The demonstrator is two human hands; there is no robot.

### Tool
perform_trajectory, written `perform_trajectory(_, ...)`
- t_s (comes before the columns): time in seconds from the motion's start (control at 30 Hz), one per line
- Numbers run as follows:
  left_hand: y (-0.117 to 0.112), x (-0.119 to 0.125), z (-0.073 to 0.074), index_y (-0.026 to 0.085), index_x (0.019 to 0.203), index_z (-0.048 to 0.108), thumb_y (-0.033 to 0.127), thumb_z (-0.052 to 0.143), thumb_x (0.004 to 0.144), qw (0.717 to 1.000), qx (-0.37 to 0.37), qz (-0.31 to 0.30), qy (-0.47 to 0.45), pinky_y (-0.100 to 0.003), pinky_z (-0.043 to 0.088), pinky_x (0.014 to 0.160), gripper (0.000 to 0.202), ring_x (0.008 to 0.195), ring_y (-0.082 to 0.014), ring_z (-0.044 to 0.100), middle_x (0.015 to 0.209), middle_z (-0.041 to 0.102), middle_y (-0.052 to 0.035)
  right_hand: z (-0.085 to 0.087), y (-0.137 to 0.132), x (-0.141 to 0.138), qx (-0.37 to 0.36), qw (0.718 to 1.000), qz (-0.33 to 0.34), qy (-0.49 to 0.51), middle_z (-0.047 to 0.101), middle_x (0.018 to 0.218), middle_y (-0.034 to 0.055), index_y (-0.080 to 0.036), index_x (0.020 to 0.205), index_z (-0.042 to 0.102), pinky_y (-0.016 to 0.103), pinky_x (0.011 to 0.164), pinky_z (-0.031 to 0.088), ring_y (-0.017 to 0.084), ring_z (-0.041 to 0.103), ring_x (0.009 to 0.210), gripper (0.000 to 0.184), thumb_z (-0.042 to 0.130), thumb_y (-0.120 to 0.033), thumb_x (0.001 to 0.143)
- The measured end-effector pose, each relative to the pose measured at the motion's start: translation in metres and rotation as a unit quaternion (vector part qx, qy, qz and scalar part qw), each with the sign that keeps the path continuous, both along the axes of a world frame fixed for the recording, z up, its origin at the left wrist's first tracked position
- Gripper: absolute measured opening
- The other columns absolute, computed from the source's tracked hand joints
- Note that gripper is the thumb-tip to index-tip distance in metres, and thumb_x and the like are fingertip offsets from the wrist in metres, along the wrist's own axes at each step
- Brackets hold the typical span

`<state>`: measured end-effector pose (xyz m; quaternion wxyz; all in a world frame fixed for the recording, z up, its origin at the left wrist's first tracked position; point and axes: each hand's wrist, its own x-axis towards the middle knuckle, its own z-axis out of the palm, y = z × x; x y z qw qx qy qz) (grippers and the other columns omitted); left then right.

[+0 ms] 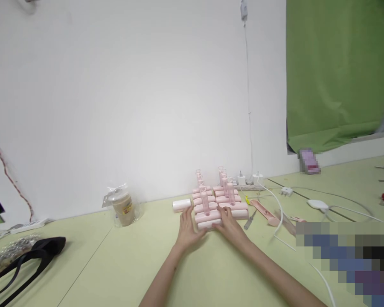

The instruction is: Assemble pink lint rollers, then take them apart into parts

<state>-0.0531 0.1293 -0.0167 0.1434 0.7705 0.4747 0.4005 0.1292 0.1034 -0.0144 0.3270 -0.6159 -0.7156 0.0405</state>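
Two columns of pink-and-white cylindrical devices (206, 207) lie side by side near the wall, with several clear pink tubes (231, 194) standing upright on them. My left hand (188, 230) is at the left end of the front pink-and-white cylinder (205, 224), its fingers stretched forward and spread, its thumb along the near side. At that cylinder's right end my right hand (228, 225) grips with its thumb in front and fingers over the top. A separate white cylinder (181, 205) lies just beyond my left fingertips.
A wrapped cup (124, 209) stands to the left, and a black strap (45, 251) lies farther left. On the right are a screwdriver (250, 220), a pink shell part (265, 213), white cables (280, 209) and chargers (287, 191). A pixelated area covers the lower right.
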Motion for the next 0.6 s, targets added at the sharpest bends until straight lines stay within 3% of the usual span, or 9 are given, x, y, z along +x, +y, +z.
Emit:
perform_trajectory(0.07, 0.020, -0.015, 0.003, 0.015, 0.127, 0.024, 0.023, 0.060, 0.064, 0.998, -0.003, 0.054, -0.028, -0.040, 0.014, 0.104, 0.073, 0.125, -0.0275, 0.021, 0.133, 0.029, -0.0121, -0.004, -0.013, -0.003, 0.021, 1.000, -0.014, -0.003, 0.040, 0.111, 0.0140, -0.015, 0.123, 0.030, 0.038, 0.072, 0.043, 0.028, 0.054, 0.092, 0.048, 0.045, -0.025, 0.079)
perform_trajectory(0.13, 0.044, -0.033, 0.007, 0.011, 0.128, 0.020, 0.021, 0.061, 0.064, 0.992, -0.024, 0.109, -0.058, -0.045, 0.014, 0.103, 0.077, 0.125, -0.0313, 0.020, 0.133, 0.026, -0.0161, -0.012, -0.032, -0.007, 0.039, 0.999, 0.006, -0.016, 0.045, 0.109, 0.0135, -0.017, 0.119, 0.036, 0.040, 0.073, 0.042, 0.027, 0.054, 0.087, 0.039, 0.040, -0.022, 0.081)
perform_trajectory(0.2, 0.066, -0.050, 0.008, 0.012, 0.127, 0.025, 0.023, 0.064, 0.066, 0.986, -0.058, 0.138, -0.077, -0.049, 0.019, 0.100, 0.073, 0.123, -0.0333, 0.024, 0.132, 0.028, -0.0158, -0.022, -0.050, -0.010, 0.050, 0.994, 0.088, -0.039, 0.052, 0.102, 0.0085, -0.023, 0.110, 0.044, 0.036, 0.071, 0.042, 0.023, 0.055, 0.082, 0.031, 0.039, -0.019, 0.080)
perform_trajectory(0.27, 0.081, -0.062, 0.005, 0.016, 0.122, 0.035, 0.027, 0.058, 0.075, 0.982, -0.096, 0.141, -0.086, -0.050, 0.029, 0.094, 0.054, 0.116, -0.0296, 0.035, 0.129, 0.035, -0.0116, -0.030, -0.063, -0.014, 0.033, 0.984, 0.162, -0.063, 0.055, 0.095, 0.0058, -0.023, 0.102, 0.050, 0.033, 0.068, 0.043, 0.022, 0.055, 0.077, 0.029, 0.043, -0.015, 0.075)
perform_trajectory(0.37, 0.089, -0.069, -0.005, 0.017, 0.116, 0.043, 0.028, 0.054, 0.080, 0.977, -0.140, 0.135, -0.092, -0.047, 0.034, 0.090, 0.040, 0.107, -0.0243, 0.045, 0.120, 0.046, -0.0083, -0.033, -0.068, -0.016, -0.010, 0.971, 0.225, -0.075, 0.056, 0.091, 0.0036, -0.023, 0.090, 0.055, 0.029, 0.065, 0.042, 0.019, 0.054, 0.073, 0.026, 0.044, -0.010, 0.071)
perform_trajectory(0.53, 0.088, -0.066, -0.012, 0.015, 0.118, 0.038, 0.023, 0.073, 0.055, 0.969, -0.159, 0.154, -0.115, -0.039, 0.024, 0.098, 0.072, 0.120, -0.0305, 0.031, 0.122, 0.045, -0.0119, -0.027, -0.066, -0.016, -0.021, 0.967, 0.250, -0.054, 0.056, 0.090, 0.0018, -0.023, 0.086, 0.055, 0.025, 0.067, 0.041, 0.016, 0.053, 0.075, 0.025, 0.041, -0.007, 0.073)
perform_trajectory(0.6, 0.090, -0.064, -0.010, 0.018, 0.115, 0.041, 0.022, 0.075, 0.051, 0.966, -0.166, 0.149, -0.132, -0.040, 0.024, 0.097, 0.073, 0.120, -0.0311, 0.032, 0.120, 0.048, -0.0102, -0.026, -0.068, -0.016, -0.015, 0.965, 0.256, -0.058, 0.056, 0.089, 0.0013, -0.023, 0.087, 0.055, 0.025, 0.066, 0.041, 0.015, 0.052, 0.075, 0.025, 0.041, -0.007, 0.073)
